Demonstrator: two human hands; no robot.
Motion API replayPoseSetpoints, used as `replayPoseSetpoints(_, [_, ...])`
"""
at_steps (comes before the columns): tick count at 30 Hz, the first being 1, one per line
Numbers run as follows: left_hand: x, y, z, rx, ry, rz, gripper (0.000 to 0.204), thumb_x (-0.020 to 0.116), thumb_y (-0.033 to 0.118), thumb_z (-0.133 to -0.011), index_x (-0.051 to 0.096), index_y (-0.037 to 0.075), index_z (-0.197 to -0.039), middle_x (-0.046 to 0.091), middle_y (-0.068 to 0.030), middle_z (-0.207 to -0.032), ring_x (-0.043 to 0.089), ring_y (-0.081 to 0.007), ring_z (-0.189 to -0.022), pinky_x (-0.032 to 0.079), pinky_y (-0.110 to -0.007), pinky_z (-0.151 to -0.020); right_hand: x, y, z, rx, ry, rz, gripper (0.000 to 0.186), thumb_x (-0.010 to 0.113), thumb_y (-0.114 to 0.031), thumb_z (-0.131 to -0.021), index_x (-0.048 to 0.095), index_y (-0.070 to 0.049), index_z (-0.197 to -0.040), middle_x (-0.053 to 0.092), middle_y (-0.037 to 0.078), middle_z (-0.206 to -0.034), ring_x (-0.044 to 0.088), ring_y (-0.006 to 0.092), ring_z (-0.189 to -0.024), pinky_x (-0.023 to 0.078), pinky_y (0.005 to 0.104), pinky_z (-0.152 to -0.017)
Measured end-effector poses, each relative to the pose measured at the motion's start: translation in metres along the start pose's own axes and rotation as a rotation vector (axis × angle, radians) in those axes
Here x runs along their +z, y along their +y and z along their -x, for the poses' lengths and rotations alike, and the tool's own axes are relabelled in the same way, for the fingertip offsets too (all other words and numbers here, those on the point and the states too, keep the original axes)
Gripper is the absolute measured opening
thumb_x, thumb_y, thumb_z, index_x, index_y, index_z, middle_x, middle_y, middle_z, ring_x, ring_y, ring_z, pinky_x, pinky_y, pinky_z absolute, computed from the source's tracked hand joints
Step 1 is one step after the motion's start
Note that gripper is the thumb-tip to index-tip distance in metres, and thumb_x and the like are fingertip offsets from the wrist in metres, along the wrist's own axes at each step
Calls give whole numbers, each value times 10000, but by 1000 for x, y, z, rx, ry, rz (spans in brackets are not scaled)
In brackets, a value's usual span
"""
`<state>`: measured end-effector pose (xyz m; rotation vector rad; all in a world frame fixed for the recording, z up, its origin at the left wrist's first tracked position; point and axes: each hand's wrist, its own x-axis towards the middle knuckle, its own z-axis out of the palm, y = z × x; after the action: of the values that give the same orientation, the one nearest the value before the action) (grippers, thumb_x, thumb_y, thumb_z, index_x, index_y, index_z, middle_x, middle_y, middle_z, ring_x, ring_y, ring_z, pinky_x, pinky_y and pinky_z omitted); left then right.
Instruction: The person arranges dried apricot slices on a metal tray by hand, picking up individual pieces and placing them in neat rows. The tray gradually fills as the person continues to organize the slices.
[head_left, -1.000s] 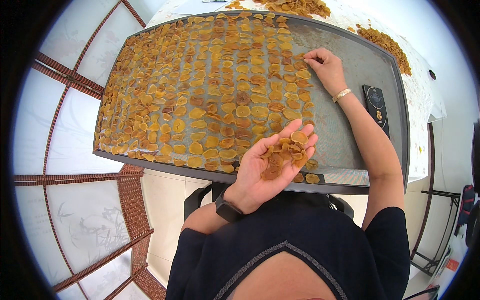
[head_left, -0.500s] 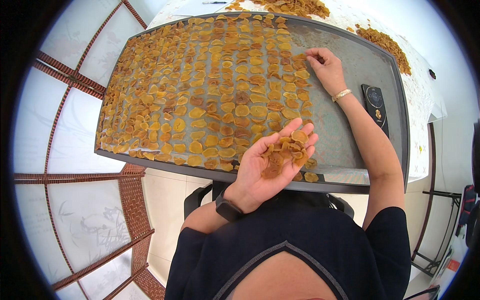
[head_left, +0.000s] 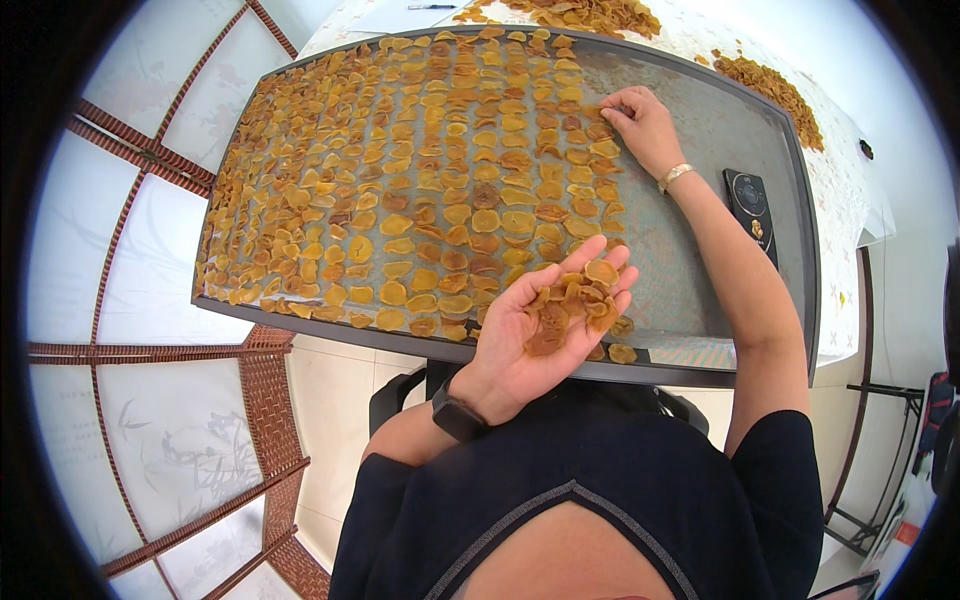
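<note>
My left hand (head_left: 515,365) is cupped palm-up over the front of the dark-framed mesh tray (head_left: 690,120), holding a heap of thin amber dried slices (head_left: 565,305). Similar slices (head_left: 395,293) lie in many rows over most of the tray, packed more densely toward the left. My right hand (head_left: 645,135) reaches to the back of the rightmost rows, thumb and index finger pinched at the edge of the slices; whatever is between the fingertips is too small to make out. A black handheld-sized device (head_left: 749,215) with round controls lies on the tray's right part.
Piles of loose slices (head_left: 590,15) (head_left: 770,95) sit behind the tray on a white patterned tablecloth (head_left: 835,340), near a pen (head_left: 430,7). A folding screen (head_left: 170,420) with woven brown frames stands at left. A black metal stand (head_left: 880,390) is at right.
My right hand has shifted a little left and up, its fingertips still at the rows' edge. My left hand with its heap is almost unmoved.
</note>
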<state>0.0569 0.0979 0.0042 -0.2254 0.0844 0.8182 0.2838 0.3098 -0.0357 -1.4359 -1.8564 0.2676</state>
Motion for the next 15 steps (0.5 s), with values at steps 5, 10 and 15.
replayPoseSetpoints(5, [-1,1,0,4,2,0,529,444,159,-984,369,18,-1488,375,-184,-1534,336,-336,-1431,275,-443,-1197,1,7,0,-18,3,-54,112,674,-105,-893,707,-50,-984,628,74,-977,607,206,-825,487,312,-758])
replayPoseSetpoints(10, [1,1,0,3,10,1,557,473,149,-962,365,51,-1499,346,-166,-1558,302,-337,-1452,244,-453,-1210,-4,14,-5,-37,-31,-56,128,687,-118,-878,713,-58,-988,650,91,-984,633,257,-869,499,343,-783])
replayPoseSetpoints(15, [1,2,0,9,-20,-4,553,441,179,-977,354,78,-1513,329,-148,-1573,287,-336,-1460,229,-458,-1213,-9,3,2,-19,4,-148,206,664,-105,-893,695,-48,-1089,657,80,-981,625,211,-836,501,320,-779])
